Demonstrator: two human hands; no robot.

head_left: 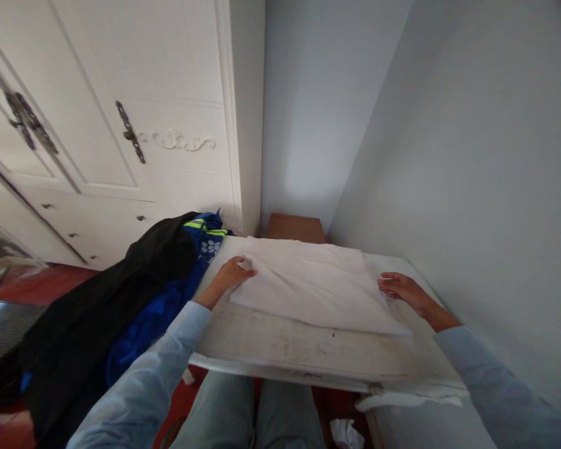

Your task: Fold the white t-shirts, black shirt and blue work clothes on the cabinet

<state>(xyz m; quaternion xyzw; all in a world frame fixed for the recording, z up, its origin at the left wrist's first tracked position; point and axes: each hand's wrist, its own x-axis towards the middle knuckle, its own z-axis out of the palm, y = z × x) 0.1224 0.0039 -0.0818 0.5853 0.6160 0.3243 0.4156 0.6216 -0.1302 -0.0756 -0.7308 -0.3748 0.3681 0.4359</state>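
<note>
A white cloth [313,284] lies spread flat on the worn white table [280,343], with a few soft wrinkles across it. At its left edge, my left hand [234,273] pinches the fabric between thumb and fingers. My right hand [399,288] is at the cloth's right edge, its fingers curled around a bit of the fabric. The cloth's near edge runs roughly along the middle of the tabletop.
Dark and blue clothes [154,274] are heaped left of the table. A white wardrobe [168,81] stands behind them. A brown wooden piece [295,228] sits beyond the table's far edge. The grey wall [486,156] borders the right side. Crumpled white paper [346,433] lies below.
</note>
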